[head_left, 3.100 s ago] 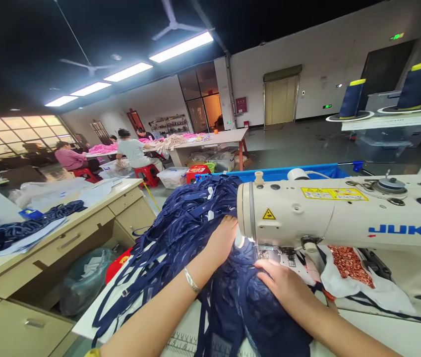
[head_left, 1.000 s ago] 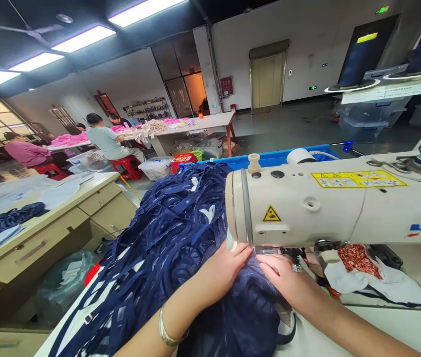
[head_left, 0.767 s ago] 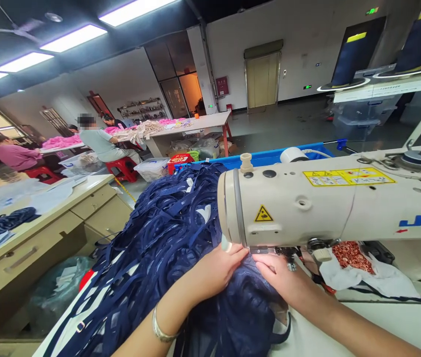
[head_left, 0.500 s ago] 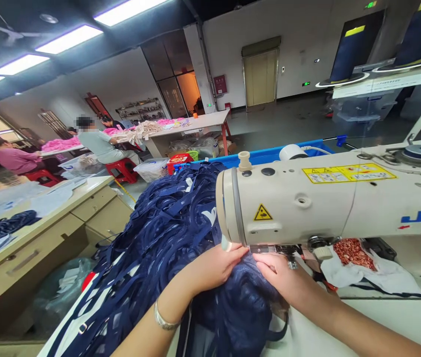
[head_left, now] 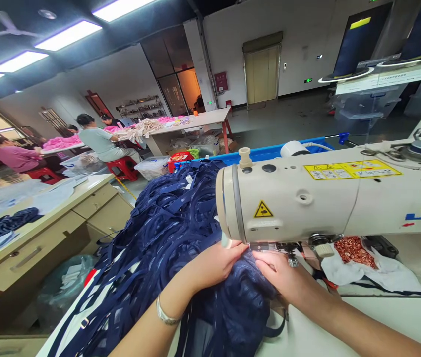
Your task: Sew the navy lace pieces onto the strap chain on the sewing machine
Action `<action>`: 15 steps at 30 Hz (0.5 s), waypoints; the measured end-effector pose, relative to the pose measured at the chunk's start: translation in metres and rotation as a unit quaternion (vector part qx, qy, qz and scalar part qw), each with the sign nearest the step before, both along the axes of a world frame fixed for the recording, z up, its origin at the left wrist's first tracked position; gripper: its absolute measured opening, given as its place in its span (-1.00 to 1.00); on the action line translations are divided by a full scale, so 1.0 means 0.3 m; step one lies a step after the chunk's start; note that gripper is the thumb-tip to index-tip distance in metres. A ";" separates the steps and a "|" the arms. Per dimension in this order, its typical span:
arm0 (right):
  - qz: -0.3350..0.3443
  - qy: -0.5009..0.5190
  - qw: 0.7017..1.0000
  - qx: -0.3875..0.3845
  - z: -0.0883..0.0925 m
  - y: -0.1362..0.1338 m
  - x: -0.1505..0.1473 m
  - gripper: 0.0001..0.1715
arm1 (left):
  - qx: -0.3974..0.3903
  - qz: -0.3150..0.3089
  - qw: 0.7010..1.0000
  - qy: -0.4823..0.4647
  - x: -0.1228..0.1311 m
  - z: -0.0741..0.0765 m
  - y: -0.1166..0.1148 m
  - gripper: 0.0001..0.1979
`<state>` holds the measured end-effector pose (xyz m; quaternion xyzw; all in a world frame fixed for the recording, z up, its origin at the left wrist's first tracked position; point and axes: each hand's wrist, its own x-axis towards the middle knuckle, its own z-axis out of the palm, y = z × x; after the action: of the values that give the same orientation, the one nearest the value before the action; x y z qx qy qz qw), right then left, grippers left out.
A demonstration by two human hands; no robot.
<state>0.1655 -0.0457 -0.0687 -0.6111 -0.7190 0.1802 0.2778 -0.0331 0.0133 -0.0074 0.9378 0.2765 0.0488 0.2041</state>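
Observation:
Under the head of a white sewing machine (head_left: 288, 198), both my hands grip a navy bra (head_left: 245, 302) made of thin, sheer fabric. My left hand (head_left: 219, 265) wears a bracelet at the wrist and pinches the fabric just left of the needle area. On the other side, my right hand (head_left: 279, 270) is closed on the same bra, its fingertips close to my left ones. The machine head hides the needle and the exact edge being held. A large heap of navy bras and straps (head_left: 173, 208) lies against my left arm.
Navy thread cones (head_left: 351, 47) stand at the upper right. Beside the machine bed lies a white cloth (head_left: 392, 272) with copper-coloured bits. A desk with drawers (head_left: 42, 238) is at the left. People sit at a long table (head_left: 203, 119) farther back.
My hands hold the same grip at the machine, and the bra has shifted very slightly. The camera view has tilted a little.

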 end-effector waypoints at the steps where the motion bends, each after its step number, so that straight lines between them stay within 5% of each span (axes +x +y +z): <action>1: -0.001 0.002 1.000 0.005 -0.001 -0.001 0.000 -0.65 | 0.016 0.011 1.000 -0.002 0.003 -0.004 -0.006 -0.53; 6: -0.011 -0.008 0.999 -0.032 0.023 -0.009 0.001 -0.63 | 0.101 0.072 0.992 -0.009 0.016 -0.020 -0.027 -0.60; 15: -0.003 0.039 0.999 0.014 -0.050 -0.002 -0.002 -0.65 | 0.041 0.035 0.998 -0.020 0.002 -0.029 0.002 -0.52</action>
<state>0.1648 -0.0462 -0.0835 -0.6018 -0.7080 0.1933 0.3149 -0.0327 0.0139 -0.0162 0.9338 0.3030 0.0862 0.1696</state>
